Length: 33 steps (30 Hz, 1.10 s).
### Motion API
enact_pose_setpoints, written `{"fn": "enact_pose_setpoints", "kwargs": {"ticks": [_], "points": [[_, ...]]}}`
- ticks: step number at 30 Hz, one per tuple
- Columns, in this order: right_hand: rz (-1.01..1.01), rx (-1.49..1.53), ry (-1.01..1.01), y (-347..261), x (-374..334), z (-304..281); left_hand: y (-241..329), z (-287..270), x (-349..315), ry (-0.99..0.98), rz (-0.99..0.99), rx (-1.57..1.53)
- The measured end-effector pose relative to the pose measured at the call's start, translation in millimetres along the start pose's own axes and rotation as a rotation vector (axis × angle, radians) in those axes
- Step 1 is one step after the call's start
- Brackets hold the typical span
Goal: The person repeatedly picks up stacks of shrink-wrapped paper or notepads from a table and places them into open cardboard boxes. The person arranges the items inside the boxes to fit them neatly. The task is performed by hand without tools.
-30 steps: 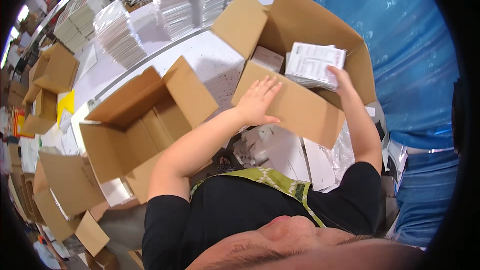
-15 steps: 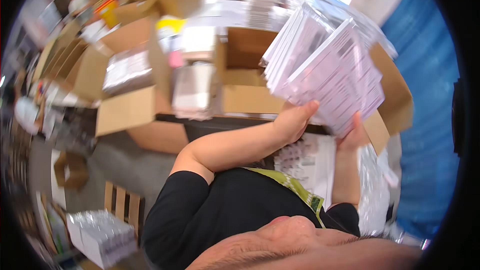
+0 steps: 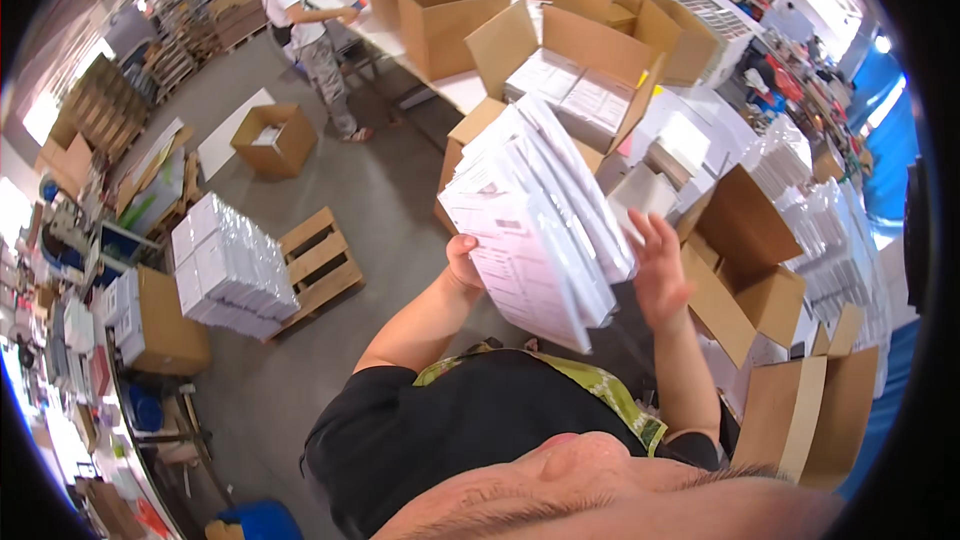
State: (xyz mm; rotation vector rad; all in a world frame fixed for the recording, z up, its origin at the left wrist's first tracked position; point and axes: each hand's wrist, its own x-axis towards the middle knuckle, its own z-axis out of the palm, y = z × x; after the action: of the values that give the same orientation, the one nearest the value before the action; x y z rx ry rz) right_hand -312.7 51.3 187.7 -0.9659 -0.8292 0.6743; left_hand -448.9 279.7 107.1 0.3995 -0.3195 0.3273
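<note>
A thick stack of white printed sheets in clear plastic sleeves [image 3: 535, 240] is held up in front of my chest, tilted and fanned a little at the top. My left hand [image 3: 464, 264] grips its left edge, thumb on the near face. My right hand [image 3: 658, 268] is off the stack's right side, fingers spread, holding nothing. Just beyond the stack stands an open carton [image 3: 598, 40] with similar wrapped packets [image 3: 565, 85] inside; the stack hides part of it. Another open carton [image 3: 745, 240] lies right of my right hand.
More cartons [image 3: 450, 25] line the table at the back. Wrapped bundles [image 3: 835, 240] pile up at the right. On the floor at left are a wrapped block of paper [image 3: 235, 265], a wooden pallet [image 3: 318, 265] and a small carton [image 3: 275, 143]. A person [image 3: 305, 30] stands at the far table.
My view and body have turned left, carrying the stack toward the filled carton. The right hand has let go of the stack and opened; the left still grips it.
</note>
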Motion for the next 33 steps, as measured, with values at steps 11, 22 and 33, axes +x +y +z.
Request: {"fn": "enact_pose_setpoints", "kwargs": {"ticks": [11, 22, 33], "points": [[0.221, -0.374, -0.436, -32, 91, 31, -21, 9, 22, 0.017, 0.117, 0.332], [-0.185, -0.946, -0.395, -54, 89, -39, -62, -5, 83, -0.005, 0.048, 0.306], [-0.162, -1.107, -0.121, -44, 92, -45, -48, 2, 115, -0.001, -0.078, 0.099]]}}
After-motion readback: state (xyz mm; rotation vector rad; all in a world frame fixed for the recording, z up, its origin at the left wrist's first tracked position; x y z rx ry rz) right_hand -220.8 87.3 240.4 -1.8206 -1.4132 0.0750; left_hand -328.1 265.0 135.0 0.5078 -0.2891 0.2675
